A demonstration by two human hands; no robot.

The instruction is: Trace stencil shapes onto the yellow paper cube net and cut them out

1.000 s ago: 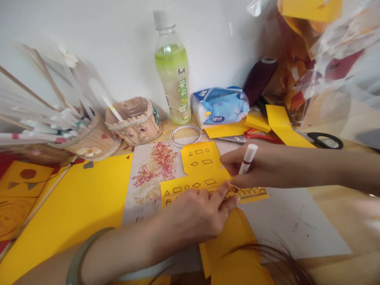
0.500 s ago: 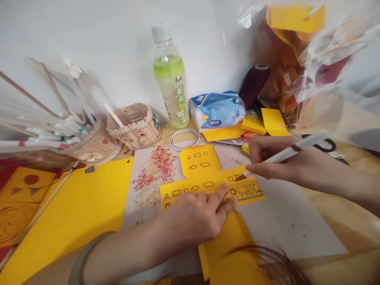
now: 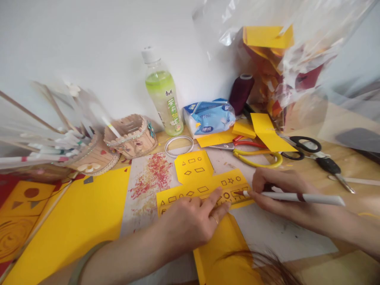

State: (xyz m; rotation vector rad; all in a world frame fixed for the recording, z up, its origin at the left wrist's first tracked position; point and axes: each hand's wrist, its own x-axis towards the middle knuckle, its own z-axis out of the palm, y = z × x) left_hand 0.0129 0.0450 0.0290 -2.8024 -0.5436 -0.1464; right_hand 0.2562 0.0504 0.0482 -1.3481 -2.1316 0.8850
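A yellow card strip (image 3: 196, 183) with small outlined shapes lies in the middle, over a folded yellow card piece (image 3: 222, 253). On the strip rests a see-through stencil ruler (image 3: 221, 198) with shape cut-outs. My left hand (image 3: 192, 217) presses the ruler down, fingers stretched out and slightly apart. My right hand (image 3: 276, 194) grips a white marker (image 3: 308, 198) with a dark band, held nearly level. Its dark tip is at the ruler's rectangular cut-out. Just above that cut-out, a square, star and circle are outlined on the strip.
Behind stand a drink bottle (image 3: 164, 99), a tissue pack (image 3: 209, 116) and a thread spool (image 3: 242, 93). Scissors (image 3: 261, 156), a tape roll (image 3: 179, 146) and a key (image 3: 335, 172) lie nearby. Pen baskets (image 3: 130, 138) are at left, a plastic bag (image 3: 308, 67) at right.
My right hand has moved lower, bringing the marker tip from beside the star to the rectangular cut-out, with the marker tilted flatter. A circle now shows beside the star. The view has shifted slightly.
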